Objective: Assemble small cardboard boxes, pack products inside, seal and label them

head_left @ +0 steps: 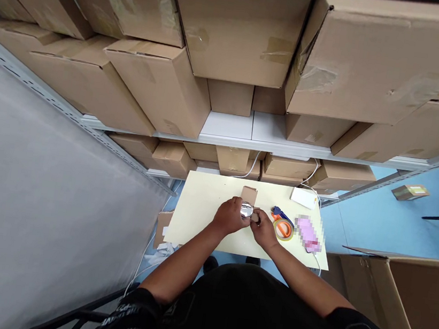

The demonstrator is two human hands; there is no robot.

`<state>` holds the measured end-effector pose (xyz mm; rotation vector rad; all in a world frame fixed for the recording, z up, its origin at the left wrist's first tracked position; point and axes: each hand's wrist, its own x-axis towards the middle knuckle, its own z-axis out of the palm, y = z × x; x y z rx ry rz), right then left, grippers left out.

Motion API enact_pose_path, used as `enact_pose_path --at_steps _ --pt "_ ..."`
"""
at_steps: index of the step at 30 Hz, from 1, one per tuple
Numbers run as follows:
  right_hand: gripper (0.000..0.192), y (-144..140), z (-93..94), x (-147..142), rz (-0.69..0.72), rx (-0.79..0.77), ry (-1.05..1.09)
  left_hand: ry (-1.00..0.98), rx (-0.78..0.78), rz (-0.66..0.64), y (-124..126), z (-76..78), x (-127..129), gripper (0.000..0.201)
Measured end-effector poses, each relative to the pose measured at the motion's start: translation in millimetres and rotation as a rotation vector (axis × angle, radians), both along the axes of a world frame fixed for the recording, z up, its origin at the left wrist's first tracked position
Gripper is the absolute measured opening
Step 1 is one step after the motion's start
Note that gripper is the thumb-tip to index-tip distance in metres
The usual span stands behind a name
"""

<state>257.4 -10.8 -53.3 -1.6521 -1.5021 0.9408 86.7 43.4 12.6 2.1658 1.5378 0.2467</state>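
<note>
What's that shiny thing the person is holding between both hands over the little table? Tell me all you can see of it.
The small shiny silver object looks rounded and reflective, like metal or foil; its details are too small to make out. It sits between the left hand and right hand, whose fingers close on it from either side. It is held just above the pale yellow tabletop, right in front of a small open brown cardboard box.
</note>
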Motion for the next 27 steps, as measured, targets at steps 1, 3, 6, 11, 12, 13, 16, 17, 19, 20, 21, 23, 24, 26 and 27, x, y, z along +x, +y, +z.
enact_pose_path --at_steps 1,3,6,11,12,13,16,17,19,20,21,23,24,26,27 --pt "0.038 -0.1 1.6 0.1 -0.008 -0.012 -0.001 -0.04 -0.011 0.011 0.2 2.4 -2.2 0.046" --pt "0.04 -0.3 4.4 0.2 -0.031 -0.038 -0.007 -0.112 -0.018 0.028 1.0 7.4 -6.8 0.049" --pt "0.041 0.6 8.1 -0.6 -0.035 -0.039 -0.013 -0.173 0.005 0.043 2.7 14.6 -12.5 0.052" --pt "0.039 6.2 11.4 -1.9 0.021 0.012 -0.024 -0.188 0.043 0.005 4.3 23.9 -13.6 0.048" --pt "0.038 7.5 11.3 -1.9 0.028 0.014 -0.023 -0.199 0.057 -0.003 4.5 25.2 -13.3 0.048" --pt "0.038 8.7 11.1 -1.8 0.03 0.013 -0.022 -0.212 0.069 -0.007 4.5 26.3 -13.0 0.048" --pt "0.039 11.9 10.8 -1.5 0.019 -0.008 -0.032 -0.234 0.08 0.001 4.0 27.7 -13.0 0.049" --pt "0.039 12.7 11.1 -1.5 0.016 -0.015 -0.039 -0.235 0.072 0.004 3.4 27.7 -13.2 0.049" --pt "0.039 13.8 12.2 -1.7 0.022 -0.019 -0.05 -0.233 0.053 0.007 1.6 27.3 -13.5 0.049" --pt "0.039 14.0 12.7 -1.8 0.03 -0.017 -0.055 -0.235 0.05 0.004 0.7 27.2 -13.7 0.049" --pt "0.039 13.9 13.1 -1.9 0.037 -0.013 -0.061 -0.241 0.057 0.001 0.0 27.2 -13.8 0.05" --pt "0.039 13.3 12.7 -2.1 0.046 -0.002 -0.076 -0.266 0.102 0.006 -0.3 28.5 -14.2 0.05" --pt "0.04 12.9 12.0 -2.2 0.052 0.002 -0.081 -0.285 0.132 0.016 0.5 29.9 -14.6 0.05" --pt "0.041 12.1 9.9 -2.3 0.067 0.008 -0.082 -0.334 0.19 0.053 3.6 34.7 -15.8 0.05" --pt "0.042 12.1 8.9 -2.5 0.071 0.007 -0.078 -0.359 0.215 0.071 5.9 38.2 -16.7 0.051"
